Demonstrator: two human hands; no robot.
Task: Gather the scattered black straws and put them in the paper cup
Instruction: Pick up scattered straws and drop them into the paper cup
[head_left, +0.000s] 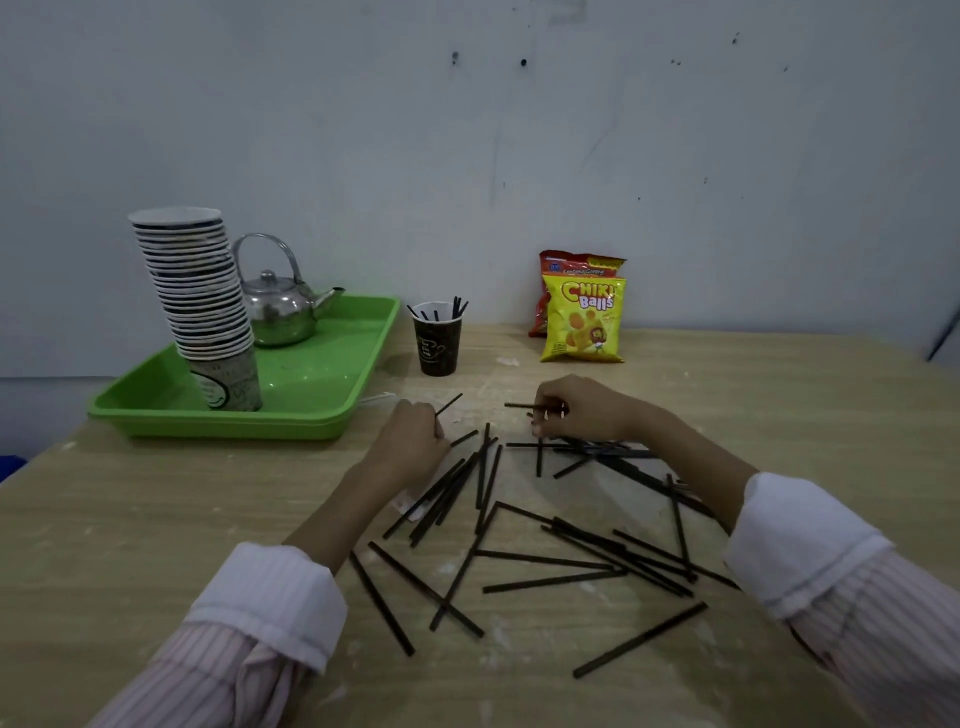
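Several black straws (550, 560) lie scattered across the wooden table (156, 519) in front of me. A dark paper cup (437, 344) stands upright beyond them, with a few straws sticking out of it. My left hand (410, 441) is closed on one straw whose tip points up and right. My right hand (582, 410) pinches another straw that lies level, pointing left. Both hands hover over the far edge of the pile, short of the cup.
A green tray (332, 384) at the left holds a tall stack of paper cups (200, 296) and a metal teapot (278, 306). Two snack bags (582, 317) lean against the wall behind the pile. A white scrap lies under my left wrist.
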